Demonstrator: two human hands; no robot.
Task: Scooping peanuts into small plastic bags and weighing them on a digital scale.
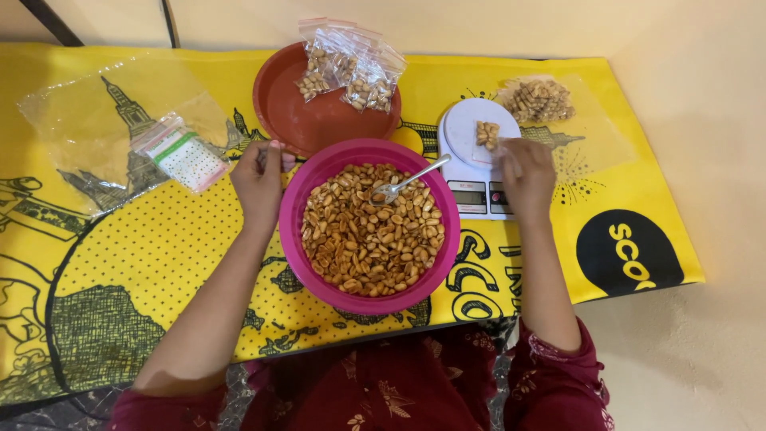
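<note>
Peanuts (371, 231) fill the bowl (291, 231) between both hands; right hand (527, 172) steadies a bag (487, 136) on the scale (471, 195), left hand (259, 179) pinches something unclear.

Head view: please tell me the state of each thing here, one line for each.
Pink plastic bowl: full of roasted nuts.
Metal spoon: resting in the nuts.
White kitchen scale: small bag of nuts on it.
Brown round tray: holds filled clear bags.
Left hand: at bowl rim.
Right hand: on the scale.
</note>
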